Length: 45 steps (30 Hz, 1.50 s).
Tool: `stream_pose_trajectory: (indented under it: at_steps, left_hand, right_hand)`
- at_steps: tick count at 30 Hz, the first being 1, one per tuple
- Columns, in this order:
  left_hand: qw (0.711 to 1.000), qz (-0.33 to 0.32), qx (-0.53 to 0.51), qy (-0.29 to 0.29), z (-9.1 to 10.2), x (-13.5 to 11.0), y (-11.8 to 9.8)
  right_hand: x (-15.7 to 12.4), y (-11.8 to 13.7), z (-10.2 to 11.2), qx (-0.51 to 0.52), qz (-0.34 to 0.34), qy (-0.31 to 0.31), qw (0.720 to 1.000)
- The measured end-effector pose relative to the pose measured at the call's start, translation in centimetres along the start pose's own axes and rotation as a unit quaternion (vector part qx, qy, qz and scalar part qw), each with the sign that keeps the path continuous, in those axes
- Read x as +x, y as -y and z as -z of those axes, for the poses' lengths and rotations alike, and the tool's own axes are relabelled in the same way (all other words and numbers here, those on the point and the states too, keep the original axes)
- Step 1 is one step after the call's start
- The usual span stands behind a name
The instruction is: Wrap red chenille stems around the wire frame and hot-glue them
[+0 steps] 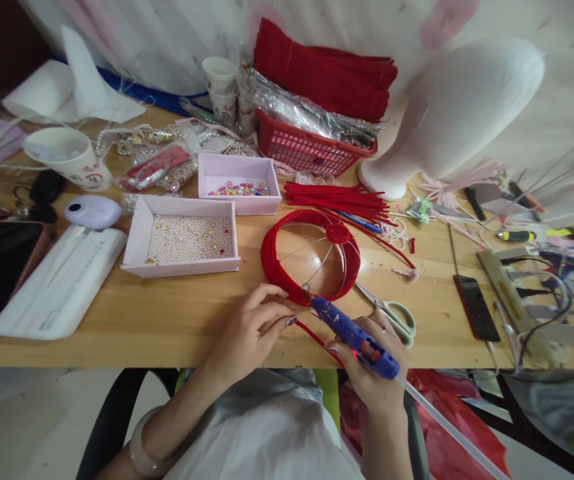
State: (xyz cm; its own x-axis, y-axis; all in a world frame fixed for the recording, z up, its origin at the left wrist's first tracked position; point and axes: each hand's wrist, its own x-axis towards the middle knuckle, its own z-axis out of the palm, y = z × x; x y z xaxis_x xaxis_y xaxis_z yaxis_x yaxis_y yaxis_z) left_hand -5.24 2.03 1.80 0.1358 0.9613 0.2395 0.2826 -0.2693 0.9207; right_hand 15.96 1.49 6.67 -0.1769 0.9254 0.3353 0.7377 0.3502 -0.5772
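Note:
My right hand (374,363) grips a blue glue gun (354,337), its nozzle touching the near rim of a red velvet-wrapped wire hoop frame (311,257) on the wooden table (167,320). A clear glue stick (447,423) trails from the gun's back. My left hand (254,327) rests by the hoop's near edge, fingers curled, fingertips pinching a thin red strip (311,333) against the frame.
Two pale pink boxes of beads (184,240) (239,183) sit left of the hoop. Red pipe cleaners (337,200), a red basket (311,150), a white foam head (447,113), scissors (391,313), a phone (477,307) and paper cups (69,157) surround it.

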Motion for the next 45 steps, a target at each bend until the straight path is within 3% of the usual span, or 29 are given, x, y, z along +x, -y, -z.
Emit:
stream_pose_trajectory:
  at_steps: [45]
  left_hand:
    - [1.000, -0.007, 0.001, 0.011, -0.05, 0.07, 0.18]
  right_hand:
    - [-0.10, 0.08, -0.08, 0.000, -0.002, -0.032, 0.999]
